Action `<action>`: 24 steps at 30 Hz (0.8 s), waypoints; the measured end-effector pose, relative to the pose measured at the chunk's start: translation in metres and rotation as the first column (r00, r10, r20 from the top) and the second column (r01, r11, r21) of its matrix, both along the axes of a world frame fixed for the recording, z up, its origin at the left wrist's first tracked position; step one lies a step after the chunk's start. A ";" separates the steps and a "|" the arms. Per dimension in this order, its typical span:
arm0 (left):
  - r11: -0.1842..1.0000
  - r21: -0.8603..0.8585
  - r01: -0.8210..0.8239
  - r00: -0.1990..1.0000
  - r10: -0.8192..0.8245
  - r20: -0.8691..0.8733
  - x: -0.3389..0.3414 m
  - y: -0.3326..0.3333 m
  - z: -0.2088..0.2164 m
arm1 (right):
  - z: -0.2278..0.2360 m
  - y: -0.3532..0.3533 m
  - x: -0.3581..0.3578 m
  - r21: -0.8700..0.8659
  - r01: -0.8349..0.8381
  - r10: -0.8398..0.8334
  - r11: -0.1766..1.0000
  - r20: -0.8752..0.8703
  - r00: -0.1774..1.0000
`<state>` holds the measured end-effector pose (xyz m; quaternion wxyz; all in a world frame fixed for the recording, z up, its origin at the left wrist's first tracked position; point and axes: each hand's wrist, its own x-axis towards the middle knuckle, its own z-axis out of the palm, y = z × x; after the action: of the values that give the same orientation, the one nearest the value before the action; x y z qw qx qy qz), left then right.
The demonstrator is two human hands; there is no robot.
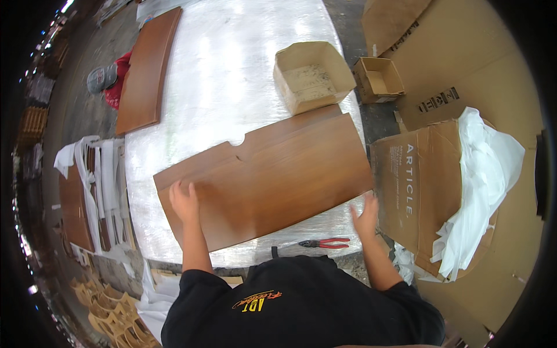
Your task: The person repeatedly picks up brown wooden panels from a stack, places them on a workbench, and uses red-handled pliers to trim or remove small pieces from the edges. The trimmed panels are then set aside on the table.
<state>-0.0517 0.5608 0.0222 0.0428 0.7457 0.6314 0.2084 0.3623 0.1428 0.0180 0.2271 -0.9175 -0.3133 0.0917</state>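
While the brown wooden panel (290,180) lies flat on the film-covered table (203,81), spanning the gap between the 2 hands, the left hand (184,203) rests on its face near the left end, fingers spread and grasping nothing; the right hand (365,217) is at the near right corner, fingers loose and parted, with no grip evident; whether it touches the edge cannot be told; beyond both hands, what appears to be a 2nd panel edge (319,118) shows from beneath; the red-handled pliers (325,243) lie to the left of the right hand, unheld; the open carton (325,98) stands beyond the right hand, against the panel's far side

Progress, as judged: unwrapping appears done for this panel, no wrap being visible on its face; positioning seems unfinished, since neither hand has let it alone; no fitting is seen fixed to it; left of the left hand, the stacked panels (75,203) with white sheets (107,174) appear left to handle
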 end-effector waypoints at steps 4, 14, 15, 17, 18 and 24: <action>0.789 -0.227 -0.571 0.806 0.487 -0.338 -0.074 -0.036 -0.039 | -0.029 0.079 0.098 0.008 0.143 -0.142 0.990 -0.075 0.987; 0.681 -0.444 -0.582 0.809 0.542 -0.227 -0.116 0.033 -0.045 | -0.059 0.173 0.109 -0.060 0.191 -0.196 0.980 -0.098 0.976; 0.720 -0.434 -0.541 0.836 0.517 -0.184 -0.120 0.037 -0.045 | -0.059 0.174 0.113 -0.071 0.198 -0.205 0.978 -0.111 0.972; 0.787 -0.448 -0.425 0.875 0.484 0.021 -0.132 0.045 -0.045 | -0.060 0.179 0.120 -0.069 0.210 -0.219 0.975 -0.170 0.961; 0.768 -0.488 -0.414 0.864 0.501 0.056 -0.138 0.048 -0.046 | -0.060 0.182 0.123 -0.069 0.216 -0.226 0.974 -0.199 0.954; 0.768 -0.524 -0.369 0.876 0.476 0.081 -0.154 0.072 -0.055 | -0.061 0.188 0.119 0.079 0.201 -0.160 0.977 -0.359 0.920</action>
<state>-0.2058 0.6329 -0.0327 0.2492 0.5211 0.8072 0.1220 0.4809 0.3311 -0.0429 0.3386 -0.8970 -0.1866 0.2144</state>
